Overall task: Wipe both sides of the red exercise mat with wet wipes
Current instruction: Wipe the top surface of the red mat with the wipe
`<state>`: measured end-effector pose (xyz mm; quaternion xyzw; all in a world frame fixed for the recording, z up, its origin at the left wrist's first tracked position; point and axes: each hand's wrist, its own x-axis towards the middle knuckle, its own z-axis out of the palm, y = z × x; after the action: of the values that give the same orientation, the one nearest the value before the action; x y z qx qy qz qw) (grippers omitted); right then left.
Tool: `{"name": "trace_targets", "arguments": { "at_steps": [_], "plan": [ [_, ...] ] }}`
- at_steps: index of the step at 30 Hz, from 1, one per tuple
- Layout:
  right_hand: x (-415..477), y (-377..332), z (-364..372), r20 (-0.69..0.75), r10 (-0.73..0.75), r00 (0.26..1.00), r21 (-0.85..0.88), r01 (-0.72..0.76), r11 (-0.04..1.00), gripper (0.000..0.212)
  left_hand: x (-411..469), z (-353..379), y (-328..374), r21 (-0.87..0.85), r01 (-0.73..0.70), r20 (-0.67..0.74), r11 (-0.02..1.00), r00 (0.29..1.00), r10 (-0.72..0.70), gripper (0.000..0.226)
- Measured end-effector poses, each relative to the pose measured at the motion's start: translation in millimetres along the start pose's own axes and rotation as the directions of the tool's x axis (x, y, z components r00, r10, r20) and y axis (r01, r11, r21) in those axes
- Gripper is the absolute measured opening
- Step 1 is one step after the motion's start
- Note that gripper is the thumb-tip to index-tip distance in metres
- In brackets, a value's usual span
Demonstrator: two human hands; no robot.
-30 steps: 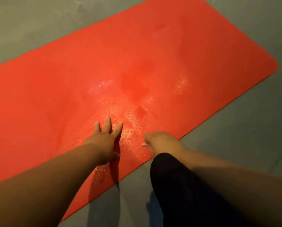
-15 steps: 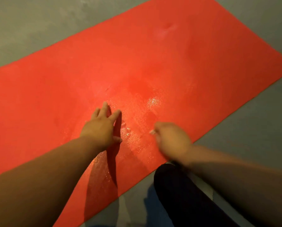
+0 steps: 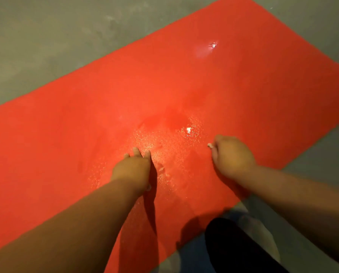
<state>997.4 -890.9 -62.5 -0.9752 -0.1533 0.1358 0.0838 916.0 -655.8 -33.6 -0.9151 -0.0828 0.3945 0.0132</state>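
Exercise mat [image 3: 243,85], red and wet, lies on grey floor [image 3: 46,36]; left hand [image 3: 133,170] presses it, fingers [image 3: 136,152] straight; right hand [image 3: 232,156] pinches a white wet wipe [image 3: 210,145]

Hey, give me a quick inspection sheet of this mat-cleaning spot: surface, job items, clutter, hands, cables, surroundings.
Surface: grey floor, bare, faintly scuffed.
Job's things: red mat lies flat on the floor; wet sheen between the hands; wet wipe, only a white scrap shows.
Clutter: nothing seen.
Hands: left hand rests on the mat, fingers straight; right hand curled round the wet wipe, low over the mat.
Cables: nothing seen.
Surroundings: dark trouser knee by the mat's near edge.
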Motion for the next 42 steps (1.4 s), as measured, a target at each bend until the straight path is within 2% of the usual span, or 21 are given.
{"name": "trace_targets", "arguments": {
  "at_steps": [2, 4, 5, 6, 9, 11, 14, 16, 18, 20, 22, 23, 26, 29, 31, 34, 36, 37, 39, 41, 42],
  "plan": [
    [-30, -40, 15, 0.089, -0.28, 0.956, 0.058, 0.276, 0.959, 0.014, 1, 0, 1, 0.009, 0.011, 0.004, 1.0, 1.0, -0.011, 0.108],
    [-54, -67, 15, 0.174, -0.591, 0.788, 0.138, 0.575, 0.807, 0.015, 0, 1, -1, 0.01, 0.007, 0.001, 1.0, 1.0, -0.007, 0.107],
    [-57, -69, 17, 0.198, -0.691, 0.695, 0.151, 0.675, 0.722, 0.016, -1, 2, -2, 0.008, 0.005, 0.001, 1.0, 1.0, -0.005, 0.107],
    [-55, -65, 18, 0.219, -0.718, 0.66, 0.172, 0.698, 0.695, 0.019, -2, 2, -2, 0.006, 0.006, 0.003, 1.0, 1.0, -0.006, 0.107],
    [-25, -28, 14, 0.154, -0.482, 0.862, 0.142, 0.464, 0.874, 0.021, -2, 1, -2, 0.004, 0.012, 0.005, 1.0, 1.0, -0.012, 0.108],
    [5, 7, -2, 0.033, -0.189, 0.981, 0.063, 0.187, 0.98, 0.023, -1, 0, -2, 0.002, 0.013, 0.005, 1.0, 1.0, -0.013, 0.108],
    [25, 31, -17, -0.154, 0.083, 0.985, 0.078, -0.071, 0.994, 0.026, -1, -1, -3, -0.004, 0.017, 0.004, 1.0, 1.0, -0.017, 0.108],
    [16, 13, -5, -0.1, 0.054, 0.994, 0.061, -0.048, 0.997, 0.024, -2, -2, -2, -0.018, 0.029, -0.002, 0.999, 1.0, -0.029, 0.108],
    [-15, -28, 16, 0.031, -0.152, 0.988, 0.118, 0.148, 0.982, 0.013, -6, -1, -4, -0.038, 0.038, -0.034, 0.999, 0.999, -0.04, 0.107],
    [-49, -64, 25, 0.174, -0.46, 0.871, 0.16, 0.435, 0.886, 0.006, -10, 0, -7, -0.047, 0.027, -0.072, 0.999, 0.997, -0.03, 0.106],
    [-54, -64, 27, 0.126, -0.603, 0.787, 0.207, 0.574, 0.792, 0.007, -11, -3, -9, -0.015, 0.018, -0.082, 1.0, 0.996, -0.019, 0.106],
    [-41, -52, 26, 0.081, -0.558, 0.826, 0.185, 0.538, 0.823, 0.003, -10, -7, -9, 0.007, 0.015, -0.095, 1.0, 0.995, -0.014, 0.102],
    [17, -4, 6, -0.043, -0.094, 0.995, 0.185, 0.101, 0.978, 0.017, 1, -23, -11, 0.002, 0.011, -0.215, 1.0, 0.977, -0.01, 0.081],
    [49, 24, -18, -0.098, 0.282, 0.954, 0.328, -0.236, 0.915, 0.016, 21, -33, -26, -0.073, 0.031, -0.251, 0.997, 0.967, -0.048, 0.102],
    [38, 11, -7, -0.083, 0.25, 0.965, 0.271, -0.219, 0.937, 0.014, 36, -32, -38, -0.16, 0.06, -0.21, 0.985, 0.973, -0.094, 0.121],
    [-9, -50, 17, 0.077, -0.171, 0.982, 0.206, 0.152, 0.967, 0.014, 49, -27, -49, -0.204, 0.077, -0.101, 0.976, 0.99, -0.1, 0.13],
    [-35, -85, 27, 0.287, -0.47, 0.835, 0.242, 0.412, 0.879, 0.02, 49, -26, -50, -0.215, 0.06, -0.095, 0.975, 0.992, -0.082, 0.128],
    [-31, -87, 25, 0.313, -0.524, 0.792, 0.241, 0.467, 0.851, 0.02, 48, -26, -51, -0.223, 0.056, -0.095, 0.973, 0.992, -0.079, 0.127],
    [4, -68, 15, 0.214, -0.375, 0.902, 0.247, 0.321, 0.914, 0.018, 46, -28, -50, -0.228, 0.053, -0.094, 0.972, 0.993, -0.076, 0.126],
    [53, -28, -2, 0.05, -0.036, 0.998, 0.236, 0.023, 0.972, 0.013, 45, -29, -50, -0.222, 0.056, -0.085, 0.973, 0.993, -0.076, 0.125],
    [74, -8, -15, -0.032, 0.13, 0.991, 0.248, -0.118, 0.961, 0.014, 45, -28, -50, -0.221, 0.058, -0.088, 0.974, 0.993, -0.079, 0.125]
  ]
}}
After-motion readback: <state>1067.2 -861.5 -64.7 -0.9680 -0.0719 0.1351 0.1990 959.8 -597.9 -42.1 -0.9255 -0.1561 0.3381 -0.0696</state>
